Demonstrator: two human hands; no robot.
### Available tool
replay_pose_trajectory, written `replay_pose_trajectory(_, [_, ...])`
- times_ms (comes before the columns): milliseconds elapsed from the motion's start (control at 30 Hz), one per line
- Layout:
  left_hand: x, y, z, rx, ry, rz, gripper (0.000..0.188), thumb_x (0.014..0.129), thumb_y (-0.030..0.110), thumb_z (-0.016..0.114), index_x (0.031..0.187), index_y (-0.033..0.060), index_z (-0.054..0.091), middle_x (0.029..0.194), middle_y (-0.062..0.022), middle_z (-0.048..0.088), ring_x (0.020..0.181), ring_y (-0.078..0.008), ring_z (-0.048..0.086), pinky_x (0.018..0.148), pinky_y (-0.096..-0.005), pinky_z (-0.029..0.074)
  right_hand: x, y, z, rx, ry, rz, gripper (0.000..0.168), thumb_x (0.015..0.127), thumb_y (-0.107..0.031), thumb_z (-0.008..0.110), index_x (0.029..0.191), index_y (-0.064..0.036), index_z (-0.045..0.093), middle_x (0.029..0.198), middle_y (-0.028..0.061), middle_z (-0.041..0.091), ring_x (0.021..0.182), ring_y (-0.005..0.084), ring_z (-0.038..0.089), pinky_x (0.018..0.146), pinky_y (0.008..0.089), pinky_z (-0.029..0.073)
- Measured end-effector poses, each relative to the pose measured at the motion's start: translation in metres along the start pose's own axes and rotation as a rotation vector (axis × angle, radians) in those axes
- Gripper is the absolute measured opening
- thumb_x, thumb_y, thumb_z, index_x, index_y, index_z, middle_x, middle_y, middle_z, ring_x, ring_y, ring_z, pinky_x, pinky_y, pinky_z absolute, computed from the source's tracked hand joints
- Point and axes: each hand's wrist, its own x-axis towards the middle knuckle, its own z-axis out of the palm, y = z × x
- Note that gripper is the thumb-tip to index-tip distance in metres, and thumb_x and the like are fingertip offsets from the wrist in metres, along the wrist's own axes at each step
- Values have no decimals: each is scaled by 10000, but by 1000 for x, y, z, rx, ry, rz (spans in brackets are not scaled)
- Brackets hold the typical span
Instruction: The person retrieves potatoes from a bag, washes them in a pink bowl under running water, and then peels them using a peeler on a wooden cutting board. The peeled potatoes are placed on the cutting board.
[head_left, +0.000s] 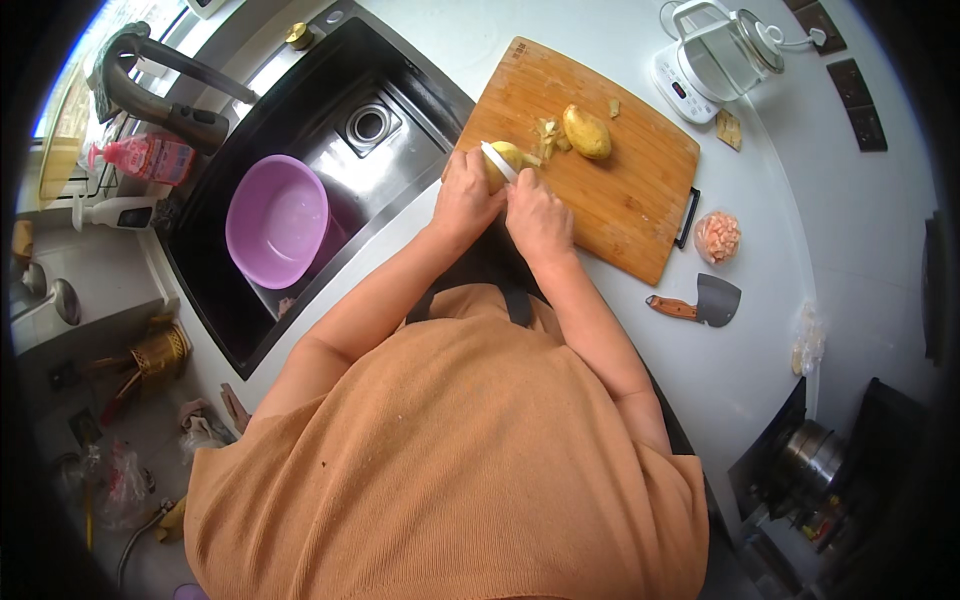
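Note:
My left hand (466, 189) holds a potato (507, 155) over the near left edge of a bamboo cutting board (626, 202). Gripped in my right hand (541, 216), a white peeler (498, 163) lies across that potato, with a strip of peel at its far side. Part of the held potato is hidden by my left fingers, and the peeler's handle by my right ones. A second, unpeeled potato (587, 133) rests on the board beside a small heap of peelings (553, 136). One loose scrap of peel (614, 108) lies farther back.
Left of the board is a black sink (405, 97) holding a purple basin (277, 221) under a faucet (165, 112). A cleaver (697, 301), a bag of diced pinkish food (718, 237) and a glass kettle (716, 64) stand or lie at right. A steel pot (810, 457) sits lower right.

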Motion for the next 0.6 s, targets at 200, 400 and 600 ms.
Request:
replay_pose_trajectory(200, [0, 5, -2, 54, -33, 13, 568, 648, 139, 688, 1099, -47, 399, 1017, -235, 450, 937, -392, 503, 774, -412, 461, 13, 14, 6, -2, -13, 66, 239, 874, -298, 512, 876, -71, 437, 738, 136, 605, 648, 283, 640, 535, 389, 519])
replay_pose_trajectory(400, [2, 10, -5, 63, -59, -29, 540, 645, 122, 679, 1077, -43, 400, 1014, -239, 448, 943, -395, 504, 774, -415, 460, 16, 15, 9, 115, -11, 85, 227, 874, -269, 497, 897, -48, 450, 727, 181, 614, 666, 372, 618, 589, 470, 495])
replay_pose_trajectory(600, [1, 8, -6, 55, -71, -62, 544, 636, 130, 689, 1065, -42, 402, 1015, -251, 450, 945, -400, 504, 791, -415, 456, 22, 28, 18, 79, -140, 204, 248, 896, -296, 455, 893, -47, 459, 754, 187, 626, 703, 361, 634, 609, 448, 512])
